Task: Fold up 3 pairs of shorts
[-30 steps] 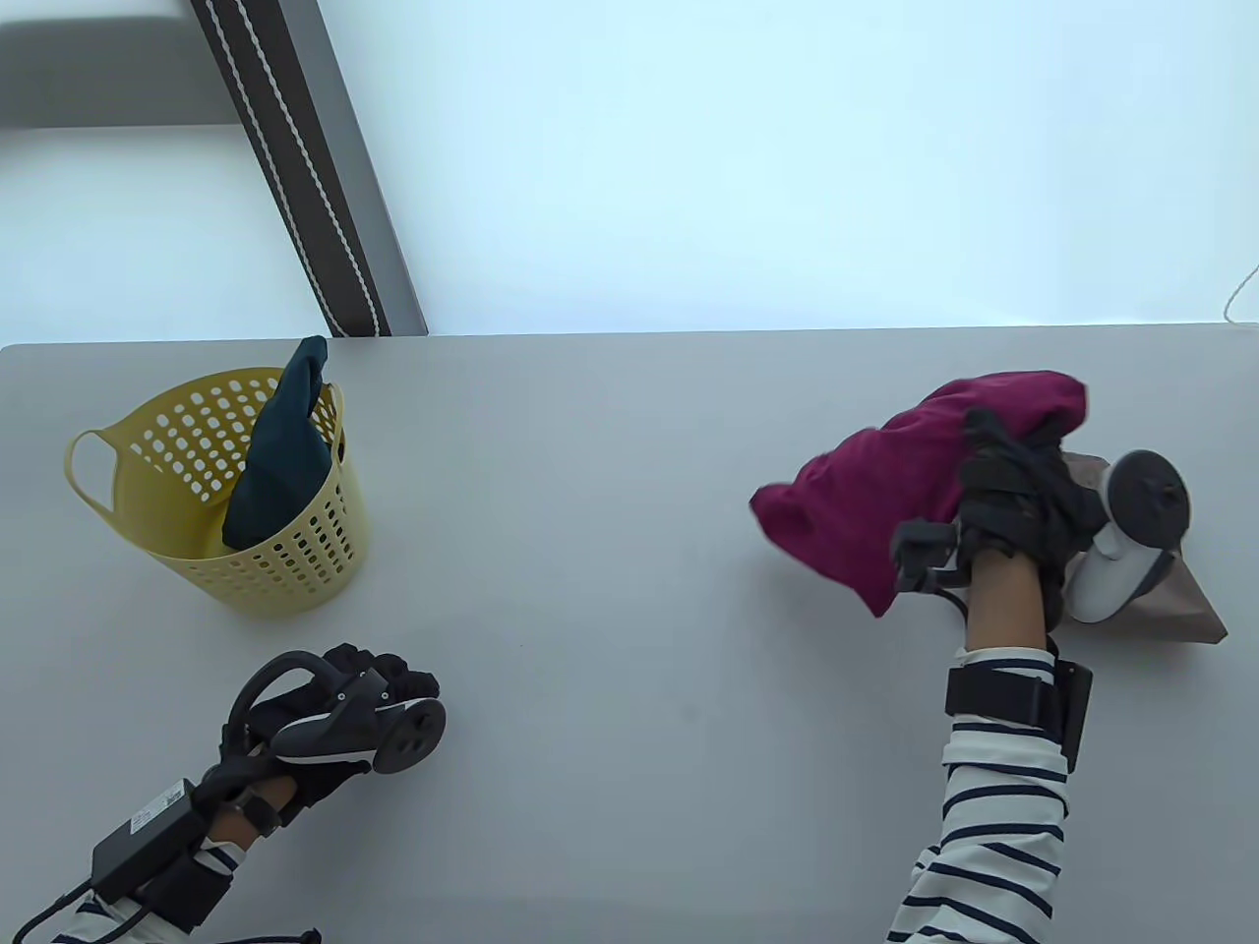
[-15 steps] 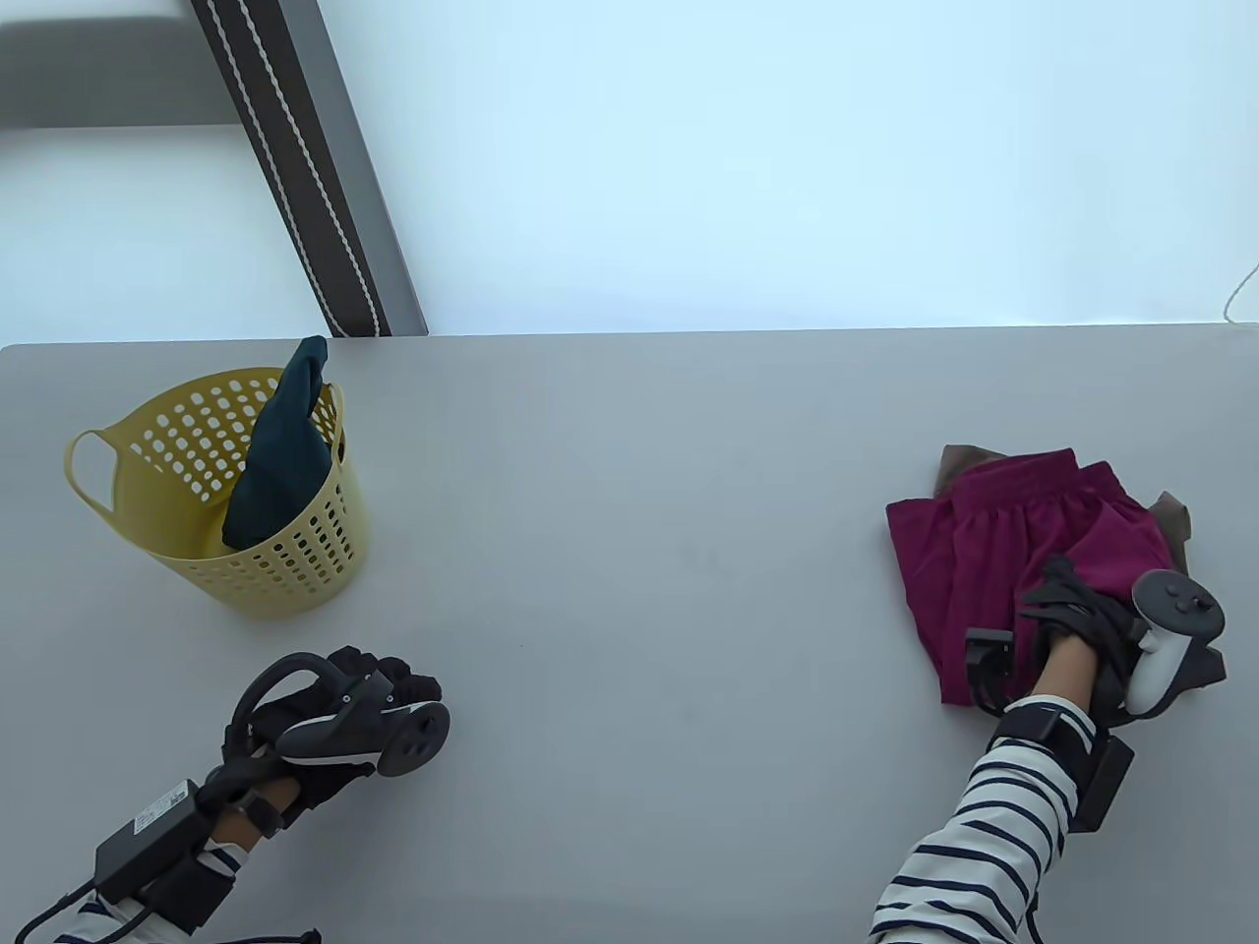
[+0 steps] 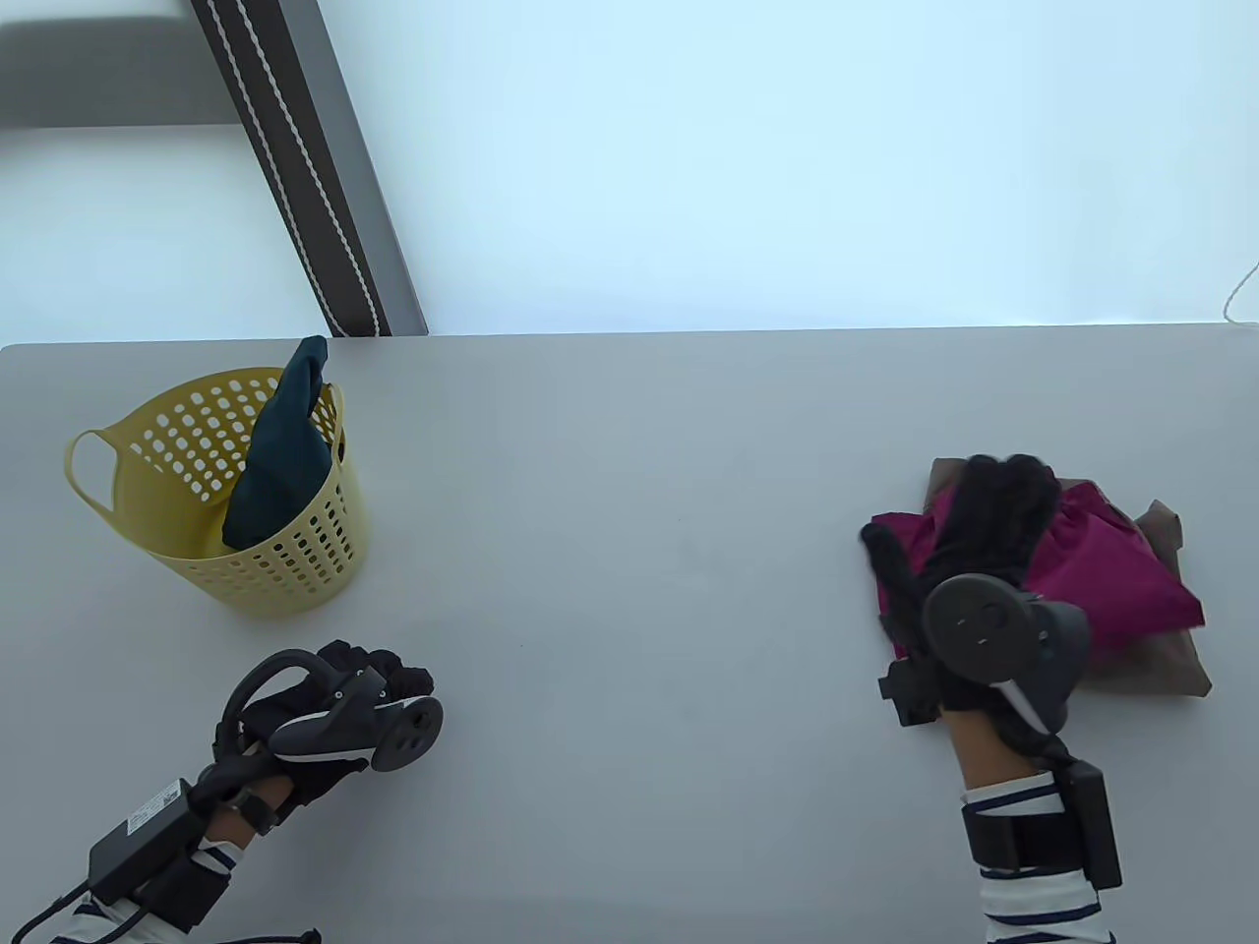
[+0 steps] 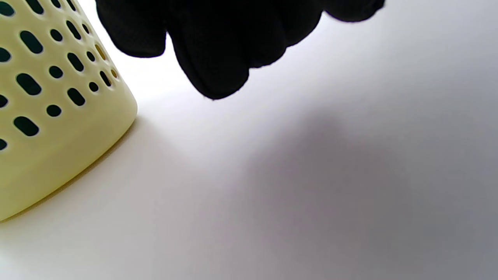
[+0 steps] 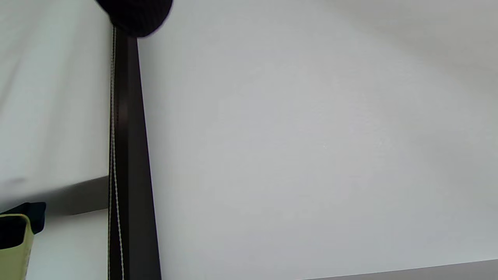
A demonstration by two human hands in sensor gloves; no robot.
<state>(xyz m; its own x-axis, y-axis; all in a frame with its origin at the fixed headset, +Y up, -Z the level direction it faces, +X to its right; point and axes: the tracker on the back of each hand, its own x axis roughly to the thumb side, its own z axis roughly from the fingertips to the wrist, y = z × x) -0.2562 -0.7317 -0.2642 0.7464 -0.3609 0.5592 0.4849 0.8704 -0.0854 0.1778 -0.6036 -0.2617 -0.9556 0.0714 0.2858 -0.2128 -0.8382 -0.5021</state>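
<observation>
Near the right edge of the grey surface (image 3: 629, 492), the right hand (image 3: 984, 531) lies flat, fingers straight and spread, pressing down on the magenta shorts (image 3: 1111, 575). These are folded into a compact bundle and sit on top of the brown shorts (image 3: 1170, 669), also folded, whose edges show beyond the magenta cloth on the far, right and near sides. The left hand (image 3: 344, 703) rests near the front left corner of the surface, its fingers loosely curled and holding nothing; in the left wrist view its gloved fingertips (image 4: 218, 50) hang above the bare surface, close to the basket wall. The yellow perforated basket (image 3: 295, 560) stands upright toward the left edge, between the left hand and the far edge. The dark teal shorts (image 3: 280, 462) lie bunched inside it, leaning against its right wall with one end poking up over the rim. Striped sleeves (image 3: 1043, 895) cover both forearms at the front edge.
</observation>
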